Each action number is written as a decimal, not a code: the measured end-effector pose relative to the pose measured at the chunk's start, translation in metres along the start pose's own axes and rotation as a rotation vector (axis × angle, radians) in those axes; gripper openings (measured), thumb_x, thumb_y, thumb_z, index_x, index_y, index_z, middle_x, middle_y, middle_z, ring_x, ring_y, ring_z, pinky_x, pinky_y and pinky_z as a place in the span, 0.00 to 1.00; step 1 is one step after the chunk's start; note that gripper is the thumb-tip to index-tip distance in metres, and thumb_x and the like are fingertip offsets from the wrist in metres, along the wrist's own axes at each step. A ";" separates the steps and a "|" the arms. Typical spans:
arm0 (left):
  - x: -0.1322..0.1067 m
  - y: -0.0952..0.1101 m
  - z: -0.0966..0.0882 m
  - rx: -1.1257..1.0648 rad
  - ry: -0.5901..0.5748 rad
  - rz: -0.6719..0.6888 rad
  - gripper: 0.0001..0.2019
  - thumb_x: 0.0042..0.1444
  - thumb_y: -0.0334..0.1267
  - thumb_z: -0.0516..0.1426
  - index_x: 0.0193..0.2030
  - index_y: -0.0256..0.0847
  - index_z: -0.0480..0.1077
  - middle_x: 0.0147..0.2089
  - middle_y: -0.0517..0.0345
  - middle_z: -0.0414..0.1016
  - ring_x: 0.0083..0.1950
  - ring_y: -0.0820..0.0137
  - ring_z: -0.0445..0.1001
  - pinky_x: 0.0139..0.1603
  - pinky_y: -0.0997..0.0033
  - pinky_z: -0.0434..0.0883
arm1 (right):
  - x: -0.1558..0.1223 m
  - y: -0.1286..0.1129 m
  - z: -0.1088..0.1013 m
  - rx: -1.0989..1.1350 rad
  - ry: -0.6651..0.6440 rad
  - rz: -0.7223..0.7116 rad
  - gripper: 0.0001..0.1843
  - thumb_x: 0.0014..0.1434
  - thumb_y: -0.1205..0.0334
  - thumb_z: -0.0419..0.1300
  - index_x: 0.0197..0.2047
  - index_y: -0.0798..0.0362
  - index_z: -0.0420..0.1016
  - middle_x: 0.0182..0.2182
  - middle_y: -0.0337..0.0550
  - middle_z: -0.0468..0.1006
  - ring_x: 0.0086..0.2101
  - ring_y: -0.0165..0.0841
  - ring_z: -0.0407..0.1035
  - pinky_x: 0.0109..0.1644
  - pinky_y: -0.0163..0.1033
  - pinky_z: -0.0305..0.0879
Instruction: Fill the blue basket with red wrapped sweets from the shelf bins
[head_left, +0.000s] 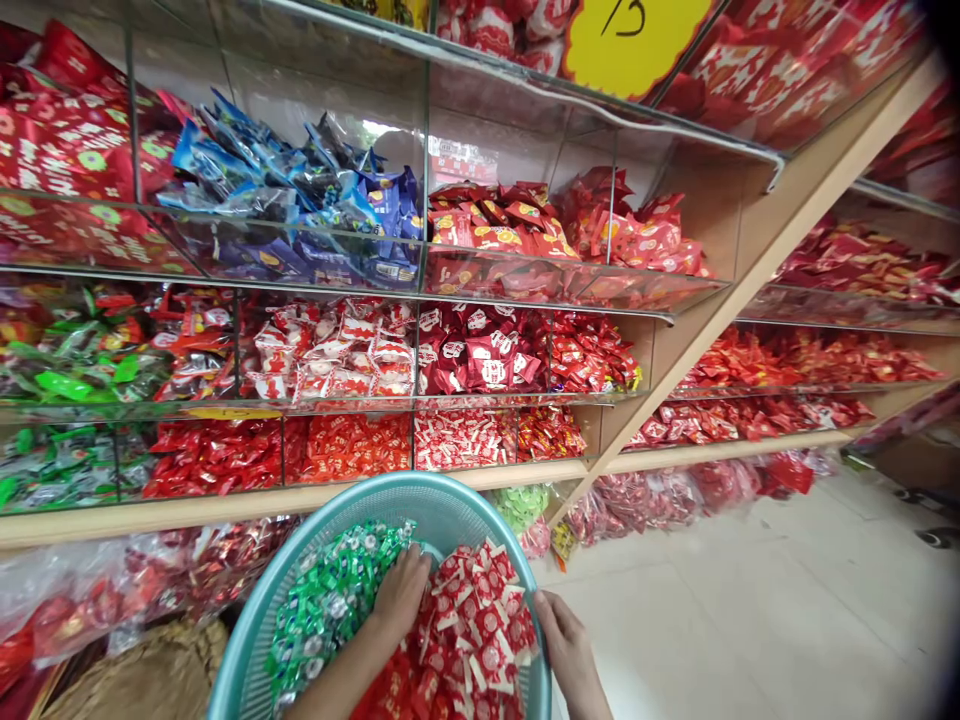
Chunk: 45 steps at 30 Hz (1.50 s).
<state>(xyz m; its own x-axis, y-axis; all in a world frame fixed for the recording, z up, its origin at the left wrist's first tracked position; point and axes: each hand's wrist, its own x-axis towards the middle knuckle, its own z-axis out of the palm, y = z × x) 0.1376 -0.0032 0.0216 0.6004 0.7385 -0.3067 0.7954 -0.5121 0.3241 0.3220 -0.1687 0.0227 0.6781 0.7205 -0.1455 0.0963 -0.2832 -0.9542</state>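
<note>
A round teal plastic basket (450, 500) sits low in the middle of the view. It holds a heap of green wrapped candies (322, 600) on the left and red-and-white wrapped candies (480, 630) on the right. My left hand (401, 595) reaches into the basket between the two heaps, fingers together and curled down among the candies, tips hidden. My right hand (566, 645) grips the basket's right rim, thumb on the inside edge.
Wooden shelves (525, 472) with clear acrylic bins hold red, blue (300, 190) and green (67, 380) candy packs, and more red packs to the right. A yellow price sign (630, 35) hangs on top. A woven basket (142, 680) is at lower left, pale tiled floor (750, 620) on the right.
</note>
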 end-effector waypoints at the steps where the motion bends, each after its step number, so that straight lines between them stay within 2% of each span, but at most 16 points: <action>1: 0.000 0.000 0.000 0.004 0.006 0.000 0.26 0.54 0.22 0.39 0.55 0.39 0.66 0.61 0.50 0.65 0.61 0.65 0.63 0.60 0.64 0.61 | -0.001 0.002 0.002 0.015 -0.010 -0.010 0.26 0.50 0.38 0.56 0.31 0.55 0.76 0.26 0.44 0.77 0.33 0.38 0.71 0.36 0.36 0.68; 5: -0.002 0.000 -0.001 -0.015 0.021 0.010 0.25 0.55 0.23 0.39 0.54 0.39 0.66 0.55 0.50 0.70 0.57 0.66 0.66 0.56 0.66 0.63 | -0.008 0.003 0.004 0.043 0.000 -0.013 0.28 0.48 0.37 0.57 0.32 0.55 0.77 0.30 0.45 0.79 0.37 0.40 0.72 0.41 0.37 0.68; 9: -0.005 -0.002 0.002 -0.079 0.053 0.043 0.24 0.55 0.23 0.40 0.54 0.40 0.65 0.54 0.51 0.71 0.57 0.67 0.67 0.56 0.68 0.62 | -0.015 -0.002 0.000 0.047 -0.030 -0.026 0.26 0.51 0.39 0.56 0.32 0.55 0.77 0.28 0.44 0.79 0.34 0.38 0.72 0.39 0.37 0.68; 15: 0.002 -0.005 0.006 -0.231 0.142 0.115 0.15 0.50 0.22 0.45 0.40 0.41 0.66 0.42 0.56 0.73 0.45 0.71 0.71 0.46 0.74 0.65 | -0.023 -0.007 -0.004 0.045 0.024 -0.035 0.27 0.51 0.38 0.56 0.33 0.56 0.78 0.28 0.45 0.79 0.33 0.39 0.72 0.37 0.37 0.69; 18: 0.007 -0.009 0.000 -0.302 0.214 0.120 0.12 0.49 0.24 0.47 0.37 0.42 0.64 0.37 0.60 0.73 0.40 0.72 0.71 0.42 0.75 0.65 | -0.025 -0.004 -0.007 0.057 0.047 -0.012 0.27 0.50 0.38 0.57 0.34 0.56 0.79 0.30 0.47 0.80 0.35 0.41 0.73 0.37 0.37 0.70; 21: 0.007 -0.018 -0.017 -0.332 0.264 0.112 0.09 0.52 0.28 0.48 0.37 0.43 0.64 0.32 0.63 0.71 0.34 0.73 0.71 0.37 0.76 0.66 | -0.026 0.002 -0.010 0.045 0.054 0.010 0.28 0.49 0.37 0.57 0.33 0.56 0.79 0.31 0.48 0.81 0.37 0.42 0.73 0.39 0.38 0.70; 24: 0.001 -0.032 -0.038 -0.300 0.323 0.084 0.10 0.56 0.29 0.46 0.41 0.43 0.64 0.38 0.60 0.73 0.40 0.71 0.71 0.41 0.74 0.66 | -0.026 0.005 -0.010 0.045 0.046 0.019 0.28 0.49 0.37 0.57 0.34 0.56 0.79 0.31 0.47 0.81 0.37 0.42 0.73 0.39 0.38 0.70; 28: -0.009 -0.044 -0.055 -0.124 0.438 -0.022 0.16 0.57 0.26 0.42 0.48 0.38 0.65 0.48 0.46 0.70 0.52 0.59 0.65 0.52 0.59 0.62 | -0.026 0.006 -0.007 0.035 0.046 0.005 0.29 0.51 0.37 0.55 0.34 0.56 0.79 0.32 0.47 0.80 0.36 0.41 0.73 0.39 0.37 0.69; 30: -0.008 -0.042 -0.052 0.040 0.465 -0.025 0.20 0.56 0.24 0.42 0.52 0.38 0.65 0.51 0.44 0.67 0.54 0.57 0.63 0.52 0.56 0.61 | -0.026 0.006 -0.005 0.019 0.053 -0.013 0.28 0.53 0.38 0.54 0.34 0.56 0.79 0.32 0.47 0.80 0.36 0.41 0.73 0.39 0.37 0.69; 31: -0.006 -0.038 -0.049 0.118 0.447 0.019 0.21 0.56 0.24 0.42 0.53 0.39 0.65 0.52 0.45 0.67 0.53 0.57 0.63 0.51 0.57 0.61 | -0.026 0.007 -0.004 0.009 0.058 -0.019 0.28 0.53 0.38 0.54 0.35 0.56 0.79 0.32 0.47 0.80 0.36 0.40 0.73 0.40 0.37 0.69; 35: 0.011 -0.020 -0.028 0.252 0.260 0.330 0.19 0.57 0.24 0.44 0.48 0.44 0.68 0.51 0.53 0.68 0.52 0.63 0.64 0.52 0.62 0.62 | -0.025 0.012 -0.001 -0.033 0.079 -0.027 0.29 0.53 0.38 0.53 0.38 0.56 0.78 0.33 0.47 0.81 0.36 0.39 0.73 0.40 0.36 0.69; 37: 0.021 -0.013 -0.020 0.262 0.219 0.394 0.17 0.56 0.24 0.46 0.44 0.44 0.70 0.50 0.54 0.69 0.53 0.65 0.64 0.53 0.63 0.61 | -0.025 0.013 -0.001 -0.050 0.096 -0.032 0.29 0.54 0.37 0.52 0.37 0.55 0.77 0.33 0.47 0.81 0.34 0.39 0.73 0.38 0.35 0.69; 41: 0.034 -0.008 -0.010 0.291 0.215 0.384 0.16 0.55 0.24 0.46 0.39 0.41 0.72 0.48 0.51 0.70 0.50 0.63 0.65 0.51 0.61 0.62 | -0.025 0.014 -0.001 -0.071 0.112 -0.029 0.30 0.55 0.36 0.50 0.37 0.55 0.76 0.32 0.47 0.81 0.34 0.38 0.73 0.35 0.34 0.69; 45: 0.038 -0.008 -0.004 0.315 0.256 0.319 0.17 0.55 0.24 0.44 0.39 0.39 0.73 0.46 0.48 0.70 0.49 0.60 0.65 0.51 0.59 0.62 | -0.025 0.013 0.000 -0.069 0.110 -0.020 0.30 0.55 0.35 0.50 0.37 0.55 0.75 0.33 0.47 0.81 0.34 0.38 0.73 0.36 0.34 0.68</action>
<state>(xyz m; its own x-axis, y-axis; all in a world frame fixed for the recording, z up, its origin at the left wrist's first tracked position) 0.1539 0.0306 0.0108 0.8091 0.5877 0.0055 0.5860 -0.8074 0.0687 0.3058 -0.1905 0.0143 0.7512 0.6534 -0.0935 0.1575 -0.3150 -0.9359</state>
